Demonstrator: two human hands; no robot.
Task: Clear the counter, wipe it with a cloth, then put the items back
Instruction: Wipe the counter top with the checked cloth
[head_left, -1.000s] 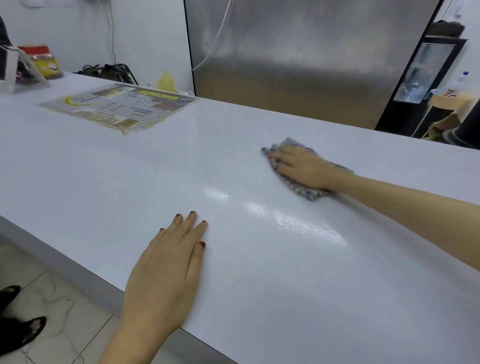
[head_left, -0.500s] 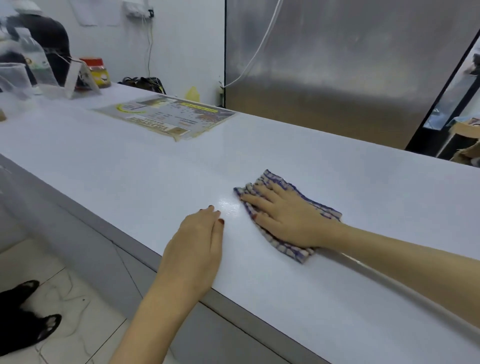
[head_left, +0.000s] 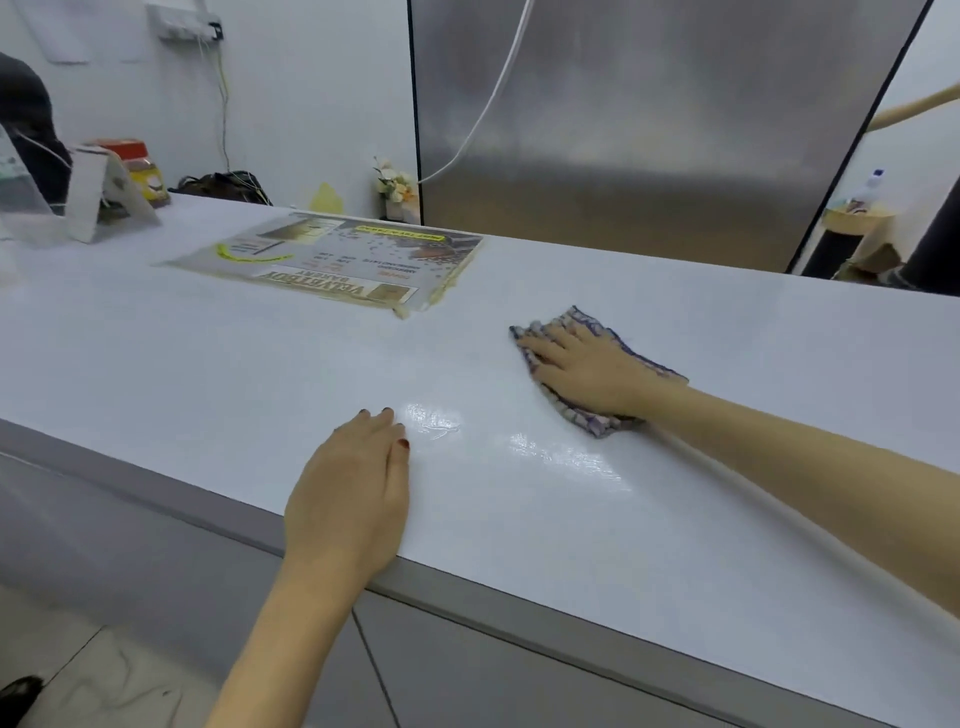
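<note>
Counter (head_left: 208, 364) mid-wipe; laminated menu (head_left: 332, 265) lies on it, uncleared. Left hand (head_left: 353, 488) flat, fingers straight, braced at near edge. Right hand (head_left: 582, 369), fingers spread flat, has pushed cloth (head_left: 592, 423) away from left hand toward far side, leaving wet streaks (head_left: 561, 457). Wiping unfinished. Red-lid jar (head_left: 137, 166) far left: brownish contents, unclear. Small vase (head_left: 395, 189): flowers.

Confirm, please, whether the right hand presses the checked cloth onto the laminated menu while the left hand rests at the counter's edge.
No; head view: right hand presses the checked cloth onto bare counter, not the menu; left hand as stated.
</note>
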